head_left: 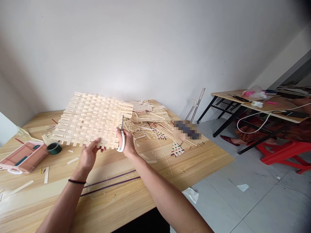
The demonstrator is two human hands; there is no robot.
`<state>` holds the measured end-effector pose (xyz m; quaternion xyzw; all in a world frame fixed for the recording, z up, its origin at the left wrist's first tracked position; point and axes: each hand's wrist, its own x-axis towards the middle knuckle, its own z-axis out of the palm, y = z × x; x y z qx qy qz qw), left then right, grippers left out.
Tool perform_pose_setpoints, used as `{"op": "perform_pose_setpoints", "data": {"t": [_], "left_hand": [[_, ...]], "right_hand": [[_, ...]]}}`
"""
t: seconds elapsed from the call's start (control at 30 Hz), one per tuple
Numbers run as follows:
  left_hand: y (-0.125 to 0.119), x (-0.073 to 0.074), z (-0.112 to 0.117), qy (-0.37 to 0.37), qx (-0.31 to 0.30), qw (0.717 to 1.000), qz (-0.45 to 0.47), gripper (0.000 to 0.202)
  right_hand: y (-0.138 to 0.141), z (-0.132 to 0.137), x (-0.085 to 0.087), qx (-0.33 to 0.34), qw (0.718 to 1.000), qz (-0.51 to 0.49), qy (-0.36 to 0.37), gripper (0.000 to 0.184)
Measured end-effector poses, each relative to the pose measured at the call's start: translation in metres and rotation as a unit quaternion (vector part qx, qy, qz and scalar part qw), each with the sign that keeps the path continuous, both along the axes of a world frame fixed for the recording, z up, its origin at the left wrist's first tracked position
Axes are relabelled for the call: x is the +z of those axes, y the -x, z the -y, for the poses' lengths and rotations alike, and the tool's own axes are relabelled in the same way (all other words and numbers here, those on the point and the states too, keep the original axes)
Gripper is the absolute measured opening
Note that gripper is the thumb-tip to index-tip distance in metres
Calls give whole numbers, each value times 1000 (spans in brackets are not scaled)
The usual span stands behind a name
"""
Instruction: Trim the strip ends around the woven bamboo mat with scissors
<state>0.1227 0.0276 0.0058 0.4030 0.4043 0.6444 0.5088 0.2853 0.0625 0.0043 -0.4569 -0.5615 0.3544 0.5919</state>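
Note:
A square mat woven from pale flat strips (89, 121) is tilted up above the table, its strip ends sticking out unevenly along the edges. My left hand (89, 153) grips its near edge, thumb on top and fingers underneath. White-handled scissors (121, 139) are in my right hand (127, 144), closed round the handle. Their dark blades point up and away, over the mat's right edge. Whether the blades touch a strip I cannot tell.
Behind the mat lies a heap of loose strips (153, 115). Small woven pieces with coloured strips (178, 149) lie to the right. A pink basket (26, 158) and a roll of green tape (53, 148) stand left. A person sits by another table (284, 108), near a red stool (282, 153).

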Motion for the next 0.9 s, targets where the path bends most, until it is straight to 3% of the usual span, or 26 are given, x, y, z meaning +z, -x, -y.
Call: {"op": "perform_pose_setpoints", "data": {"t": [0.2,0.33,0.47,0.7,0.9], "left_hand": [[0,1,-1,6,19,999,28,22],[-1,3,-2,6,44,998,48,23],[-2,2,-4,2,81,995,65,25],[6,-15,-14,3,154,985,83,29],[19,-31,-24,17,215,974,73,30]], "right_hand": [[3,1,1,32,996,-56,53,50],[5,0,1,91,978,-133,130,45],[5,-7,-2,97,968,-174,151,44],[0,-12,1,71,969,-189,144,38],[-2,-14,-2,96,960,-199,172,44]]}}
